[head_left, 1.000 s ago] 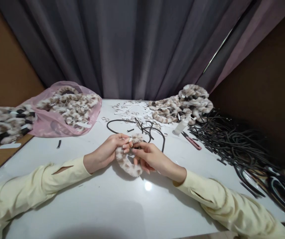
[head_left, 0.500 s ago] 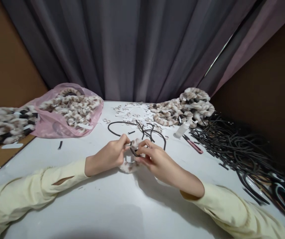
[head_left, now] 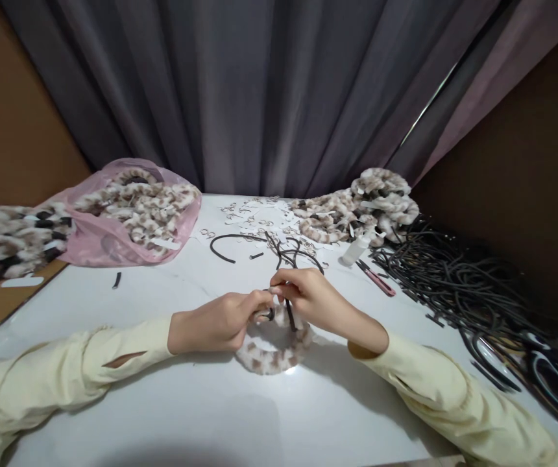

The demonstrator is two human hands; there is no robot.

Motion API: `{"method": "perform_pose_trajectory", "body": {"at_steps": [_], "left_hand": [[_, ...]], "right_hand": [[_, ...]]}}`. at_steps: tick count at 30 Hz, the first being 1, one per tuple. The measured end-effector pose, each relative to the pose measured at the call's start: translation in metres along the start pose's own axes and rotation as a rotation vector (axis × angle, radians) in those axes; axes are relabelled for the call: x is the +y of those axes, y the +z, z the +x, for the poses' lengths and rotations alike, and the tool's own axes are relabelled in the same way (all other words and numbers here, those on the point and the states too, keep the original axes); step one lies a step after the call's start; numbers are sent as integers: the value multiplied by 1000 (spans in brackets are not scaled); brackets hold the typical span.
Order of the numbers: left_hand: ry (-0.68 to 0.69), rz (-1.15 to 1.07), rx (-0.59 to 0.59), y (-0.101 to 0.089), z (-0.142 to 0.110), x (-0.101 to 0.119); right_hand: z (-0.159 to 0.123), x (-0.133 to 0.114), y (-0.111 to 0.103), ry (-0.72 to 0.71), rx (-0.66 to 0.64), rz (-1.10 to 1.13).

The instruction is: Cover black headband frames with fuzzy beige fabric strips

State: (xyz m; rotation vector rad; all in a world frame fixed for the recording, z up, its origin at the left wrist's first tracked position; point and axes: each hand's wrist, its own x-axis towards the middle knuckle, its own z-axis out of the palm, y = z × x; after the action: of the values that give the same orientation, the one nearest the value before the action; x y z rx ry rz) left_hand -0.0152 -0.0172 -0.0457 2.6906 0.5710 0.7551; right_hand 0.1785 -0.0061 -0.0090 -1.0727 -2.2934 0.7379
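A fluffy ring [head_left: 272, 360], white with brown spots, rests on the white table between my hands. My left hand [head_left: 225, 319] is closed on a short dark piece of black cord [head_left: 269, 314] at the ring's far side. My right hand [head_left: 311, 295] pinches at the same place, its fingertips against my left thumb. From beneath those fingers another length of cord [head_left: 290, 315] runs down to the ring. What exactly lies between the right fingertips is mostly hidden.
Loose black cords [head_left: 240, 237] and small metal rings lie beyond my hands. At left is a pink bag [head_left: 94, 243] of fluffy rings; more fluffy rings [head_left: 386, 194] are heaped at right. A small bottle [head_left: 354, 251], pink-handled snips [head_left: 376, 279] and a black cord pile [head_left: 454, 266] sit rightward.
Both hands have shifted slightly nearer to me, and the right fingertips have come up against the left thumb. The fluffy ring now lies flatter and shows more.
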Motion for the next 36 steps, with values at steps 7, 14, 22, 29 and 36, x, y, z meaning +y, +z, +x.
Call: {"method": "perform_pose_trajectory", "body": {"at_steps": [7,14,22,29,36], "left_hand": [[169,96,-29,3,-2,-2],[-68,-69,33,7,-1,0],[-516,-439,143,-4,10,9],[-571,-512,188,-7,12,11],[-357,-355,161,-6,5,8]], "right_hand": [[6,0,-13,460,-277,564],[10,2,-43,437,-111,1072],[13,13,-39,218,233,329],[-4,-14,-13,50,-106,132],[1,-11,-17,303,-178,572]]}}
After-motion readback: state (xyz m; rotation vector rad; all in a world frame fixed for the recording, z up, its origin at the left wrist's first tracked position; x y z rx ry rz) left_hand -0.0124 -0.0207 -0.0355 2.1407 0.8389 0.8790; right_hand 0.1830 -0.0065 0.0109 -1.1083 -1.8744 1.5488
